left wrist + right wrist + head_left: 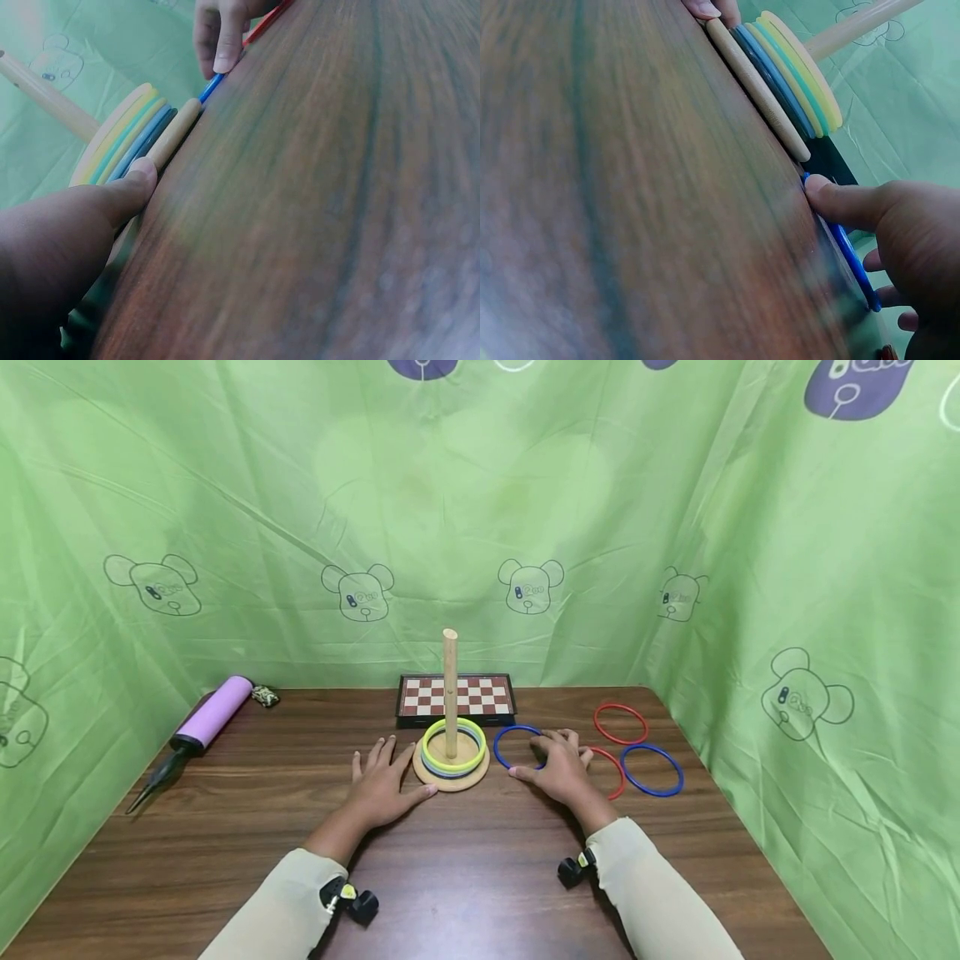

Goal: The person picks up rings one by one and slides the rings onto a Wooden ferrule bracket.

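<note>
A wooden peg [450, 693] stands upright on a round wooden base [450, 787], with several stacked rings, a yellow ring [453, 767] among the upper ones, around it. My left hand [381, 789] rests at the base's left side, fingers spread and thumb against its edge, as the left wrist view shows too. Just right of the base, my right hand [562, 768] holds a blue ring [844, 244] between thumb and fingers, low at the tabletop. Part of that ring is hidden behind the hand.
A red ring [622, 777] lies partly behind my right hand. Beyond it are another red ring [621, 705] and a second blue ring [652, 796]. A checkered board [491, 696] sits behind the peg. At the far left lies a purple hand pump [213, 714]. Green cloth [450, 527] surrounds the table.
</note>
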{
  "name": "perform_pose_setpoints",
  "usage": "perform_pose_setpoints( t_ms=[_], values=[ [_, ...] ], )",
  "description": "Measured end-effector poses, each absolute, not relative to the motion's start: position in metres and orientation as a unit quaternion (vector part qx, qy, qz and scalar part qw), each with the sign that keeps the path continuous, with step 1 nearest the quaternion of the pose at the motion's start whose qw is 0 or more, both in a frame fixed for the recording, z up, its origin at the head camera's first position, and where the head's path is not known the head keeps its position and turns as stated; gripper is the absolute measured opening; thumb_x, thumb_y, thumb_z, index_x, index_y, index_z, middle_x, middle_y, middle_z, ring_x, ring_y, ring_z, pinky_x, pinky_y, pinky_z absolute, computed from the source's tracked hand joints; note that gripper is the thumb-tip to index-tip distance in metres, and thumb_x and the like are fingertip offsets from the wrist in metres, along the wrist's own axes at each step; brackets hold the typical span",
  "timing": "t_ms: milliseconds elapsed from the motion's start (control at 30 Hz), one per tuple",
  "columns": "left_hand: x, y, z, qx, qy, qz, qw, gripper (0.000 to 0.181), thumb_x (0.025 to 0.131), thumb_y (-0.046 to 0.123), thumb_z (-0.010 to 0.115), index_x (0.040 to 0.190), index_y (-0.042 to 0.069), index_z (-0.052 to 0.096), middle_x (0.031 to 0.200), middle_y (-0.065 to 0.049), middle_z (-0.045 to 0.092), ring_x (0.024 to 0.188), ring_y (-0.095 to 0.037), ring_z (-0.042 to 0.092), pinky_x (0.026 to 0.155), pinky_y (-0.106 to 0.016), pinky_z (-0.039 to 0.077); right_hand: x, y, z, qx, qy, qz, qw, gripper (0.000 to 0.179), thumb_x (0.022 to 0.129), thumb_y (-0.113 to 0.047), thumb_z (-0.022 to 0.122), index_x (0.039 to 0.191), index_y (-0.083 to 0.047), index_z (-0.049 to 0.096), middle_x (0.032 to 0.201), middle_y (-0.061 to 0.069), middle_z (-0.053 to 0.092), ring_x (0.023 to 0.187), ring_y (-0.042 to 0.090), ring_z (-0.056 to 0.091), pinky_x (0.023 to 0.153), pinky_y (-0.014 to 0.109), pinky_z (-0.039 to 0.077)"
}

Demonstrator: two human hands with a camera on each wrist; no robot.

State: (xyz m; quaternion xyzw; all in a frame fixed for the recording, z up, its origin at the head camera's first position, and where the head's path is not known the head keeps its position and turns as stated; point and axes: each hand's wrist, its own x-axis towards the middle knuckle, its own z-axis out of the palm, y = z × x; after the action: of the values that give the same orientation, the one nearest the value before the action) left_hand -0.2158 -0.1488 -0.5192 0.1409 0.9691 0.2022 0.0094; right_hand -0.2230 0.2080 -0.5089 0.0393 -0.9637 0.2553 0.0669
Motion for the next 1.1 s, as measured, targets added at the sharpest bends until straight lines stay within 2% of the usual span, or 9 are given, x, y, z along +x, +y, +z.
perform_pose_setpoints(
  t_ms=[267, 533, 700, 1100],
  values=[
    [-0.2155, -0.1479, -0.5175, 0.143, 0.967, 0.209, 0.013, 0.102, 0.094, 0.079, 0.064, 0.171, 0.018, 0.04, 0.178, -0.031, 0.025, 0.167, -0.054, 0.016, 0.127, -0.085, 0.002, -0.2218, 0.2076, -0.5069, 0.044, -0.96, 0.26, 0.095, 0.076, 0.085, -0.06, 0.089, 0.14, -0.01, 0.073, 0.156, 0.02, 0.059, 0.152, 0.043, 0.036, 0.111, 0.076, 0.019],
    [-0.2153, -0.1482, -0.5168, 0.143, 0.967, 0.209, 0.01, 0.1, 0.095, 0.079, 0.065, 0.171, 0.018, 0.04, 0.178, -0.03, 0.025, 0.167, -0.053, 0.017, 0.127, -0.085, 0.002, -0.2202, 0.2071, -0.5029, 0.037, -0.948, 0.29, 0.125, 0.078, 0.086, -0.06, 0.085, 0.144, -0.011, 0.07, 0.156, 0.02, 0.056, 0.152, 0.042, 0.033, 0.11, 0.071, 0.021],
    [-0.2142, -0.1496, -0.5158, 0.141, 0.969, 0.201, 0.009, 0.099, 0.096, 0.079, 0.063, 0.171, 0.019, 0.04, 0.178, -0.03, 0.026, 0.167, -0.053, 0.018, 0.127, -0.085, 0.004, -0.2199, 0.206, -0.5013, 0.045, -0.94, 0.306, 0.144, 0.077, 0.087, -0.055, 0.086, 0.147, -0.011, 0.067, 0.16, 0.019, 0.052, 0.153, 0.043, 0.033, 0.111, 0.07, 0.022],
    [-0.2151, -0.1499, -0.5184, 0.141, 0.97, 0.197, 0.01, 0.101, 0.095, 0.081, 0.062, 0.171, 0.02, 0.039, 0.178, -0.03, 0.026, 0.168, -0.053, 0.017, 0.127, -0.085, 0.003, -0.2174, 0.2039, -0.5006, 0.075, -0.897, 0.362, 0.244, 0.071, 0.085, -0.046, 0.091, 0.141, -0.009, 0.069, 0.161, 0.021, 0.05, 0.149, 0.044, 0.035, 0.111, 0.068, 0.021]
  ],
)
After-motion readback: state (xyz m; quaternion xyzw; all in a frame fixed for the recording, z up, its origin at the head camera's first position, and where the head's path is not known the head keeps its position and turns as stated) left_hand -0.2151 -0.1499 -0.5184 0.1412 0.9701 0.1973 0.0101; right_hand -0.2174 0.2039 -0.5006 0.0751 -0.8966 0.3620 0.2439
